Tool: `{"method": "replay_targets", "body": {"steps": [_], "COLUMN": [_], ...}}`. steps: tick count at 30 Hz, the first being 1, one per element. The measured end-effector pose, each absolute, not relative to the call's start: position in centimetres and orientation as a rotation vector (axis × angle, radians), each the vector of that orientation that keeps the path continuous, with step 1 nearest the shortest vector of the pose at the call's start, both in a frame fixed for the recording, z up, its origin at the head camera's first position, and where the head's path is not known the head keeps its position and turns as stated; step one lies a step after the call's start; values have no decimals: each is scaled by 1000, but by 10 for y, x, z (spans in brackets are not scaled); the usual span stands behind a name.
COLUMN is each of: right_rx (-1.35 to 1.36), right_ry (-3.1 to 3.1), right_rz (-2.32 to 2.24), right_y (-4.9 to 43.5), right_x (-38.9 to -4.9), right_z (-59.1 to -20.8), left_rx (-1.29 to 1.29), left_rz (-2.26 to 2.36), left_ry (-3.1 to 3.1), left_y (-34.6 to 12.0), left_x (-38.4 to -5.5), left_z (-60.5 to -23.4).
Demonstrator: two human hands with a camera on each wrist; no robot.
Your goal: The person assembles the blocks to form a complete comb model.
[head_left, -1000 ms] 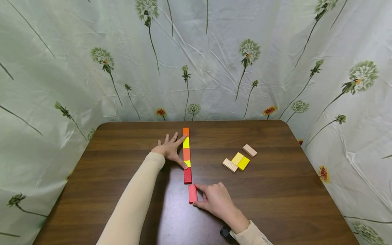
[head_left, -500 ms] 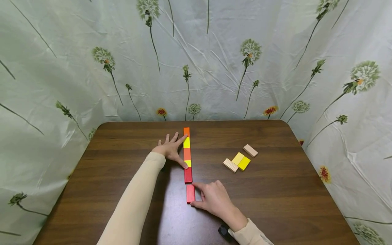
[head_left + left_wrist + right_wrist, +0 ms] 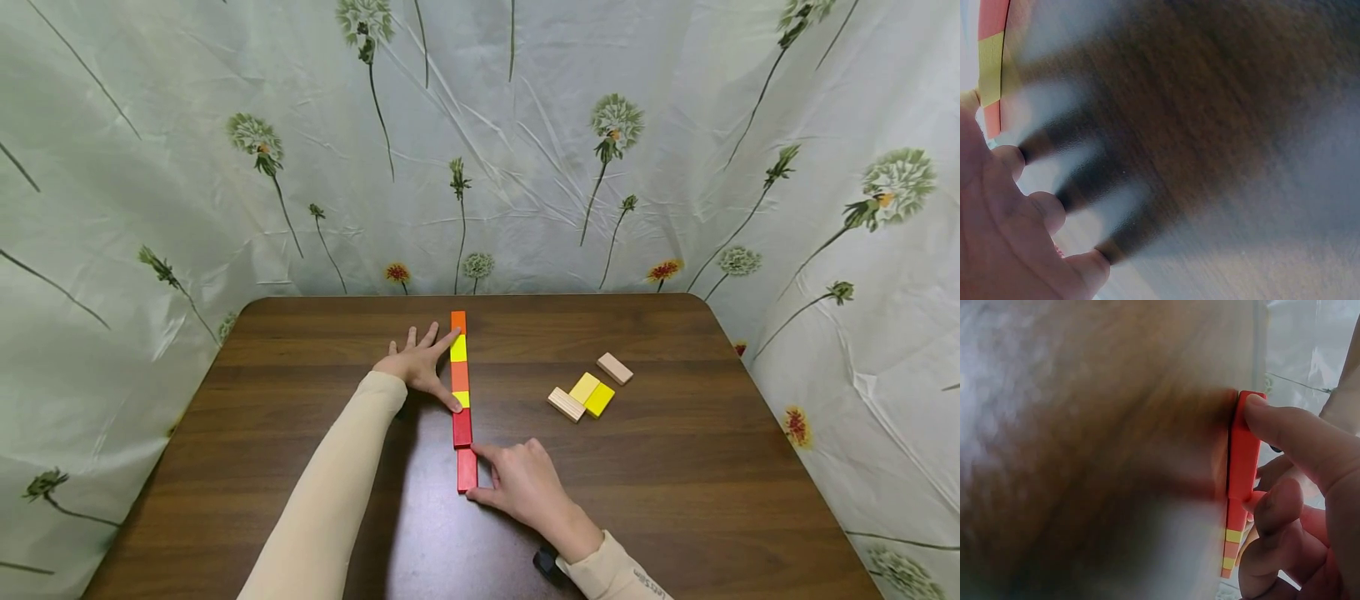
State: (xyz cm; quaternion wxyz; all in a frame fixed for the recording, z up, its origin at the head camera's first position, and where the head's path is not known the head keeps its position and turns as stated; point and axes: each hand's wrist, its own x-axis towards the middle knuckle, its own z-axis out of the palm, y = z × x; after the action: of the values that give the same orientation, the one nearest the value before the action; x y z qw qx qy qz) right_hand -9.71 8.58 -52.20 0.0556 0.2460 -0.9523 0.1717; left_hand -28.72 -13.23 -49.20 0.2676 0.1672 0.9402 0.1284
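Observation:
A straight row of coloured wooden blocks runs from the far edge down the table's middle in the head view. It has an orange block, a yellow block, a second orange block, a shorter yellow piece and a red block. My left hand spreads its fingers beside it, index finger and thumb touching the row. With thumb and index finger, my right hand pinches the nearest red block at its ends. That block meets the row's near end, offset slightly right.
Right of the row lie two plain wooden blocks, one set apart, with a pale yellow block and a bright yellow block touching side by side. A floral curtain hangs behind the brown table.
My right hand has slid the nearest red block left, then away from me, closing the gap to the row. The left hand stays in place on the row.

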Motion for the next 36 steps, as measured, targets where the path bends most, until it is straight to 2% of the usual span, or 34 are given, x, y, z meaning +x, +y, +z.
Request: {"method": "replay_targets", "body": {"steps": [9,21,36], "right_rx": [745,748,748], "right_ry": [-2880,-2856,-2859], "right_rz": [427,417,373], "right_y": [82,79,79], "right_x": [-96,-96,-96], "right_z": [-522,-522,-520], "left_rx": [424,452,450], "left_rz": [360,349,351], "left_ry": [2508,2540,2538], "left_y": [-134,-133,-132], "left_x": [-297,-286,-289], "left_z": [-506,-491,-496]}}
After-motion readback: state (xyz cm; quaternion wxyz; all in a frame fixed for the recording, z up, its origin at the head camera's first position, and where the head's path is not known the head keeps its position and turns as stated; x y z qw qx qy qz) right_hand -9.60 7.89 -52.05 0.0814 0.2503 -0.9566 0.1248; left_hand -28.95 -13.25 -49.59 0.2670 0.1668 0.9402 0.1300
